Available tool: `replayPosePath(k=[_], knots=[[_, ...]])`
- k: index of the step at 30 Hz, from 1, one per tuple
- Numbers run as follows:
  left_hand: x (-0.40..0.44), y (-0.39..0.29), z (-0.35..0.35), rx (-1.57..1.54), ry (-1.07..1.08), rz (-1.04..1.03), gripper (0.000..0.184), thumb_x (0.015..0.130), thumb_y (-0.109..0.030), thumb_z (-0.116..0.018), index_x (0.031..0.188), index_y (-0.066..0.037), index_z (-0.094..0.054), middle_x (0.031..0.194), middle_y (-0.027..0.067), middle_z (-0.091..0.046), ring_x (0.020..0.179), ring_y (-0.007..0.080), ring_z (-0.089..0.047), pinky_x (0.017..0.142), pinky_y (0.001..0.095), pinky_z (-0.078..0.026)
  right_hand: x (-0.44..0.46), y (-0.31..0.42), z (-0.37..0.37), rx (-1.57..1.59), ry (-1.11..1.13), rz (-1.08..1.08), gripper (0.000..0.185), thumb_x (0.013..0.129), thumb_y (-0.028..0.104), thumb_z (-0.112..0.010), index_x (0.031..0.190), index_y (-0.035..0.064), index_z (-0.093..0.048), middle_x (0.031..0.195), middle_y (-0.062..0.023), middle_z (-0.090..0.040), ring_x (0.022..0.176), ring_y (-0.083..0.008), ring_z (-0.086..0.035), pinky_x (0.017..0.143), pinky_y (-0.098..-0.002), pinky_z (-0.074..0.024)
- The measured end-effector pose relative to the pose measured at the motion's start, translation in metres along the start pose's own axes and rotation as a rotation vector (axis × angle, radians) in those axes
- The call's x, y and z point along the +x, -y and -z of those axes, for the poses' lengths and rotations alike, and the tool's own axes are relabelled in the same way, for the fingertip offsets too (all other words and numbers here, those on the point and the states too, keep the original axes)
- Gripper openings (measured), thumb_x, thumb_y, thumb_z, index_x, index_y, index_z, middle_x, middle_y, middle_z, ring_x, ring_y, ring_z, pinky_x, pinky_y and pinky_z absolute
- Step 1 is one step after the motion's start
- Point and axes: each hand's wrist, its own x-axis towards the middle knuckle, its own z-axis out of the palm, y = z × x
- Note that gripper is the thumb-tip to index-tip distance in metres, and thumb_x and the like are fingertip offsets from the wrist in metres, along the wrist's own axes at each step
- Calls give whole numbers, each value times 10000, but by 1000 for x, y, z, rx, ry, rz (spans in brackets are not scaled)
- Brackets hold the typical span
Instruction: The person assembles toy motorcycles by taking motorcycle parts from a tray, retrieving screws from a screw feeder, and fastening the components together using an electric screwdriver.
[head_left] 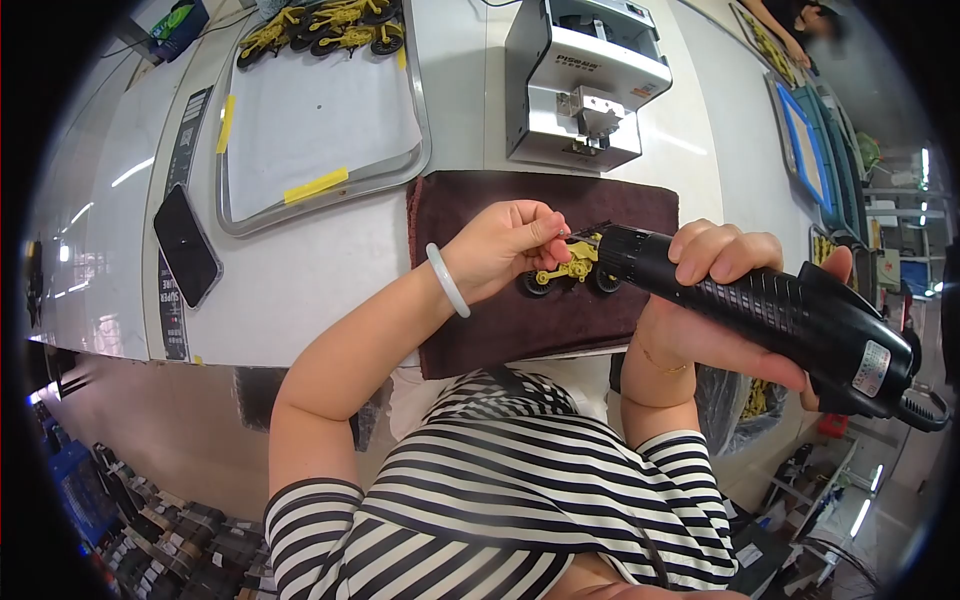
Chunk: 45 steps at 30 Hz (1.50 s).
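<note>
My right hand (pixel 725 290) is wrapped round a black electric screwdriver (pixel 745 305), held nearly level with its tip pointing left. Its front end is close to my left hand (pixel 525 240), whose thumb and fingers are pinched together at the tip; what they hold is too small to make out. Just below and behind the tip, a small yellow toy motorcycle (pixel 575 265) with black wheels rests on a dark brown cloth (pixel 480 330). Part of the motorcycle is hidden by the tool and my left fingers.
A silver-black machine (pixel 585 85) stands behind the cloth. On the left, a paper-lined metal tray (pixel 320 130) holds several yellow motorcycles (pixel 345 28) at its far end. A phone (pixel 188 245) lies beside it. Another person's arm (pixel 780 30) shows at the upper right.
</note>
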Motion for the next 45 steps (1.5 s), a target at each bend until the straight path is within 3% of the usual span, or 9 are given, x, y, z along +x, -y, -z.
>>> replayPosePath(k=[7,12,19,20,31,36,41,43,45], knots=[[0,2,0,-23,-2,23,205,902,-227,-497,839,-37,-544,685,50,-589,626,106,-538,609,211,-448,-3,-4,-1,46,-5,6,1000,629,794,-369,1384,271,27,744,-138,-513,520,-243,-526,496,-361,-461],[1,5,1,-12,40,19,237,904,-255,-491,816,-43,-550,619,30,-559,588,108,-496,573,218,-391,-5,-5,3,60,95,0,947,601,805,-404,1267,139,-298,723,-133,-519,530,-265,-531,503,-367,-457],[1,7,-3,-25,45,-30,248,905,-254,-491,769,-50,-526,572,5,-505,558,104,-423,568,227,-351,-8,-3,-4,11,59,35,949,631,785,-396,1357,222,-160,716,-135,-509,530,-248,-528,505,-362,-457],[2,7,-3,-30,51,-52,250,907,-249,-489,754,-54,-515,570,2,-499,559,101,-415,569,228,-348,-7,-3,-4,14,-3,14,950,654,775,-380,1383,280,-26,716,-133,-502,516,-237,-521,491,-360,-455],[2,3,-2,25,32,-47,235,912,-225,-485,761,-48,-514,553,-11,-465,543,83,-378,553,215,-324,-3,-11,2,119,81,26,989,598,812,-398,1353,230,-133,727,-138,-516,533,-256,-531,481,-362,-453],[4,8,0,101,-1,-112,248,919,-248,-469,791,-44,-530,574,-14,-473,528,83,-359,565,207,-334,1,-14,2,131,228,38,1023,618,778,-438,1328,96,-160,754,-153,-525,561,-280,-540,499,-362,-456],[5,-7,-3,638,-276,-374,187,909,-193,-466,904,-34,-565,709,-19,-516,671,71,-457,661,206,-373,4,-15,3,113,135,64,1045,631,782,-408,1334,63,-127,750,-159,-523,554,-264,-542,500,-349,-460],[5,-3,7,710,-325,-414,173,831,-197,-549,930,-60,-588,768,-7,-535,792,109,-482,726,256,-368,0,-13,2,-45,-50,-145,920,715,769,-318,1364,140,-141,687,-116,-513,483,-195,-498,463,-325,-428],[-2,-3,4,1618,-294,-528,229,736,-233,-624,916,-93,-611,821,11,-546,842,170,-473,784,301,-344,-3,-21,9,-133,20,-210,942,714,759,-343,1350,103,-114,696,-124,-530,478,-200,-498,465,-319,-429]])
